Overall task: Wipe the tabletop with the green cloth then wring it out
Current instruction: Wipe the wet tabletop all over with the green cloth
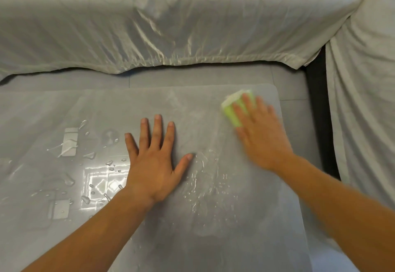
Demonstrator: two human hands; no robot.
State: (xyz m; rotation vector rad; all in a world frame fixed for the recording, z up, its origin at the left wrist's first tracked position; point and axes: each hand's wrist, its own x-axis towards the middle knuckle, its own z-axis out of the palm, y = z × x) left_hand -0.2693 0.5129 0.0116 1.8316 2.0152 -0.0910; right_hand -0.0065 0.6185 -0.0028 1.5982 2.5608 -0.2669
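A glossy grey tabletop fills the lower view, with water drops and puddles on its left and middle. The folded green cloth lies near the table's far right corner. My right hand presses flat on the cloth with straight fingers and looks motion-blurred. My left hand rests flat on the table's middle, fingers spread, holding nothing.
A sofa under a pale grey cover runs along the far side, and a second covered seat stands to the right. Grey floor tiles show between table and sofa. The table's rounded far right corner is close to the cloth.
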